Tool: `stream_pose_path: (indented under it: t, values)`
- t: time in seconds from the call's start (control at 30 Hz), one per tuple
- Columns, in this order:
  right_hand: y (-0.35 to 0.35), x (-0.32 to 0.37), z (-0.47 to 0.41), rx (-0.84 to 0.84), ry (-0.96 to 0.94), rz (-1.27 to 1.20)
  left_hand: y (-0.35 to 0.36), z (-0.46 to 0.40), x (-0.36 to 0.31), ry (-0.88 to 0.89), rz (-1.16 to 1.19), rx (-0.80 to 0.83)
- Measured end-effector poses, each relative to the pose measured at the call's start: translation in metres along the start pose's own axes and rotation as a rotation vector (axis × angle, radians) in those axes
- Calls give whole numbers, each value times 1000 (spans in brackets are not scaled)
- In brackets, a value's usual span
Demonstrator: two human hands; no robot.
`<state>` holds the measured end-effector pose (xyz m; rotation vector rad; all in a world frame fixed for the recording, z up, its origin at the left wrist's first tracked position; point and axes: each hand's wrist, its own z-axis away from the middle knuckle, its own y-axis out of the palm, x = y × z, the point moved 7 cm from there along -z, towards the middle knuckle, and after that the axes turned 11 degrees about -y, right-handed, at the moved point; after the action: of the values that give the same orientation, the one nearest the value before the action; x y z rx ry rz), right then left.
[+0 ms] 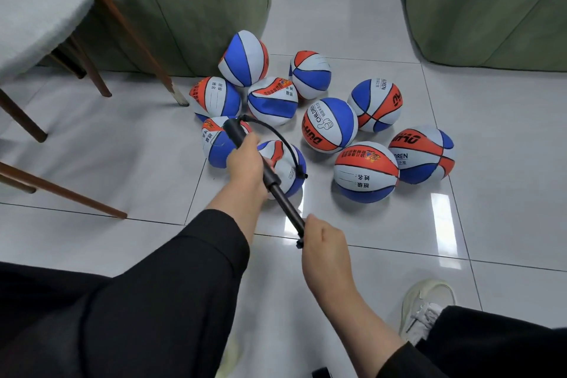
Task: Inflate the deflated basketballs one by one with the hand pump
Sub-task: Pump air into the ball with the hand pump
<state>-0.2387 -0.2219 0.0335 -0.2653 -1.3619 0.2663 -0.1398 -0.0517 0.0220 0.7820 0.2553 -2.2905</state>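
Both hands, left [247, 163] and right [325, 242], gripped one black hand pump [273, 176] before nine red-white-blue basketballs [329, 125] by green sofas [190, 9].

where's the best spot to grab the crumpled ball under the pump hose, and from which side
Take the crumpled ball by its rounder lower right side, coming from the right, probably with a wide, open-palmed grip. Its top is caved in and creased, the hose arcs over it, and the left hand with the pump blocks its left side.
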Motion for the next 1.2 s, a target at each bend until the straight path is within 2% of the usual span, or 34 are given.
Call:
stream_pose_path:
  t: [0.23, 0.4, 0.6, 0.77, 1.1, 1.2]
  values:
    - [-3, 5, -17, -54, -27, 68, 28, 20, 33, 16, -84, 84]
    - [-6, 2, -26, -91, 37, -16, 31, 24, 44, 98, -69, 76]
    - [-2, 4, -22, -41, -13, 19, 25, 22, 21, 62, -57, 87]
    - [3, 0, -6, 17, 3, 3, 7, 0, -9, 70, -63, 11]
    - [-6, -5, -25, -77, 31, 29, 33, 24, 43, 129, -111, 64]
    - [-2, -3, -25, -49, 30, 22, 30, 21, 44, 128, -104, 58]
